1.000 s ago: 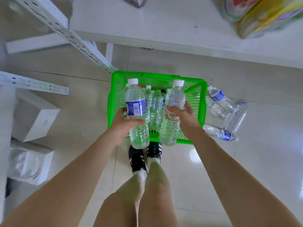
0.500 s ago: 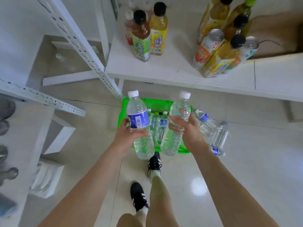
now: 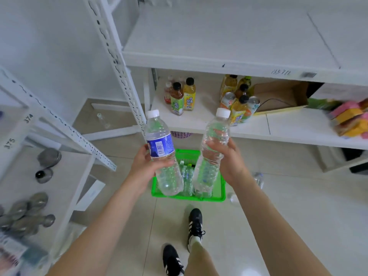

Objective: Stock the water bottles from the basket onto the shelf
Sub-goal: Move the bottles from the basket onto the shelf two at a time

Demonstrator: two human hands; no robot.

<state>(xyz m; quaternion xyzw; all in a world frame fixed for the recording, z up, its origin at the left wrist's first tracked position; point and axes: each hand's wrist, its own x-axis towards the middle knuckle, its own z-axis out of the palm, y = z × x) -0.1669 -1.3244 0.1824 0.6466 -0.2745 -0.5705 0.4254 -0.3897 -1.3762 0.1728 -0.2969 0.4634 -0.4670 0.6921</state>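
Note:
My left hand (image 3: 145,166) grips a clear water bottle with a blue label (image 3: 161,148), held upright with its white cap up. A second clear water bottle without a visible label (image 3: 214,144) is held in my right hand (image 3: 231,162), tilted slightly left. Both bottles hang above the green basket (image 3: 221,193) on the floor, which holds several more water bottles (image 3: 187,176). Ahead stands the white shelf unit: a bare upper board (image 3: 219,40) and a lower board (image 3: 288,126) carrying drinks.
Tea bottles (image 3: 180,98) and cans (image 3: 239,102) stand on the lower board beside a cardboard box (image 3: 278,96) and coloured packs (image 3: 350,120). A slotted white upright (image 3: 117,62) rises at left. Another rack with metal items (image 3: 25,214) is at far left. Loose bottles (image 3: 258,179) lie on the floor right of the basket.
Both hands have lifted their bottles up from the basket. My view has risen from the floor to the shelf boards, and the basket looks smaller and lower.

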